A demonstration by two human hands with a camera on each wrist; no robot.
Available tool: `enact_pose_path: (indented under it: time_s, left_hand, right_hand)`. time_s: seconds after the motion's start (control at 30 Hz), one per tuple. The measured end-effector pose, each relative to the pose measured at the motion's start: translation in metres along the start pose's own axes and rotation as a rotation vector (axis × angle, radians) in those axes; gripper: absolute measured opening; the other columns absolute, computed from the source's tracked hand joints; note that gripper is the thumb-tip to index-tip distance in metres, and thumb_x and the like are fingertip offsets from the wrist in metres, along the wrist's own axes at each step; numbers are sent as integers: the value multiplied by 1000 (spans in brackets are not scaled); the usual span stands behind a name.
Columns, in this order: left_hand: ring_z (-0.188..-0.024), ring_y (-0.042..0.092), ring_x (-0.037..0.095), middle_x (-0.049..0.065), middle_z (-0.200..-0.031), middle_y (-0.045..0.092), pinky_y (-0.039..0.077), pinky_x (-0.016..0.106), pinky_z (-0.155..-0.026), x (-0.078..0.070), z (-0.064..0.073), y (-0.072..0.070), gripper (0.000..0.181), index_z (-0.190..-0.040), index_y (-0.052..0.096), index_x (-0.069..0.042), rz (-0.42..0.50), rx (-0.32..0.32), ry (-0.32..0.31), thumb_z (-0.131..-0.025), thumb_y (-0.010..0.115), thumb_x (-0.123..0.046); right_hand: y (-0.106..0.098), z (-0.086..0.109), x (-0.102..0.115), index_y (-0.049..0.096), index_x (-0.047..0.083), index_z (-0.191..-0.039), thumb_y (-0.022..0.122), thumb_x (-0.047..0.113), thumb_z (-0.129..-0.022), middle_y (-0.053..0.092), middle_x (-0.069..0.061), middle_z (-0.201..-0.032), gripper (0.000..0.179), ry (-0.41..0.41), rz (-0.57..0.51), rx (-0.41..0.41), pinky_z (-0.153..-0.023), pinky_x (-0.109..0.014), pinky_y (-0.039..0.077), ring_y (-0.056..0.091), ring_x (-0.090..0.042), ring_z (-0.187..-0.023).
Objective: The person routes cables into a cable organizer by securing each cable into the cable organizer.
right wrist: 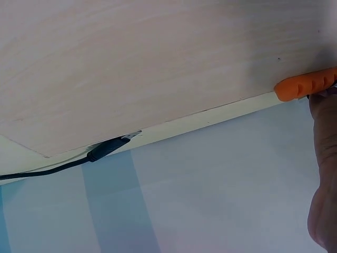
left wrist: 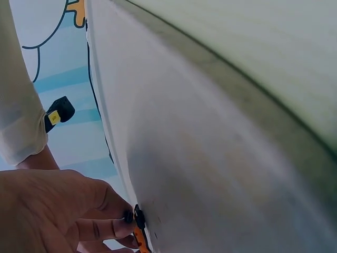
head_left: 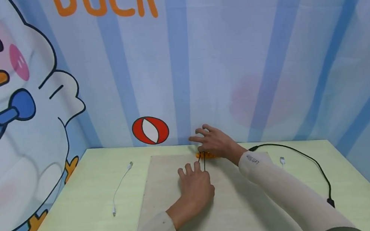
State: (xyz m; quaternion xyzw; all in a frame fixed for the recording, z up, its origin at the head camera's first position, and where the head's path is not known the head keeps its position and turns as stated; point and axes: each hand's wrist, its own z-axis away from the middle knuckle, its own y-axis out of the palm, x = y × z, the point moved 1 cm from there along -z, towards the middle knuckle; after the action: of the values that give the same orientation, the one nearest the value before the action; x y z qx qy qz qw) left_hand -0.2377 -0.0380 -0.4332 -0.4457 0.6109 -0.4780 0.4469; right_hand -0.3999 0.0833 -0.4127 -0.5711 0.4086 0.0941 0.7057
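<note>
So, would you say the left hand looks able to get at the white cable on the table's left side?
Probably yes: the white cable lies uncovered left of the board, with nothing standing between it and the left hand, though its grip on the black cord would likely need releasing first.

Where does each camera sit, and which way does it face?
Head: worn on the head, faces forward and down at a pale rectangular board; left hand, right hand and pale-sleeved forearms show.
Left wrist: worn there, faces low across the board; the left hand and right sleeve show.
Right wrist: worn there, faces the board's far edge; part of the right hand shows.
Head and right wrist views share an orange ridged piece and a black cable.
</note>
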Motion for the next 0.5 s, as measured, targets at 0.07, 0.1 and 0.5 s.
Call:
enact_pose_path:
  time_s: [0.07, 0.1, 0.5]
  left_hand:
    - [-121, 60, 39, 14, -122, 67, 44, 65, -108, 0, 0, 0, 22, -97, 86, -11, 2, -4, 5, -99, 85, -33]
    - [-121, 60, 39, 14, -121, 68, 44, 65, -108, 0, 0, 0, 22, -96, 86, -11, 2, -5, 7, -99, 85, -32]
    - [-127, 56, 42, 14, -122, 66, 40, 68, -113, 2, 0, 1, 24, -95, 85, -12, -10, -21, 6, -99, 85, -36]
  right_hand:
    - [1, -1, 1, 83, 42, -131, 90, 30, -98, 49, 7, -176, 35, 2, -5, -4, -131, -50, 43, 51, -27, -155]
    - [2, -1, 2, 84, 41, -129, 90, 32, -99, 49, 7, -176, 32, 2, -7, -9, -130, -50, 44, 51, -27, -155]
    - [6, -2, 3, 85, 39, -126, 89, 34, -100, 48, 8, -177, 26, 12, -4, -20, -129, -48, 45, 51, -25, -154]
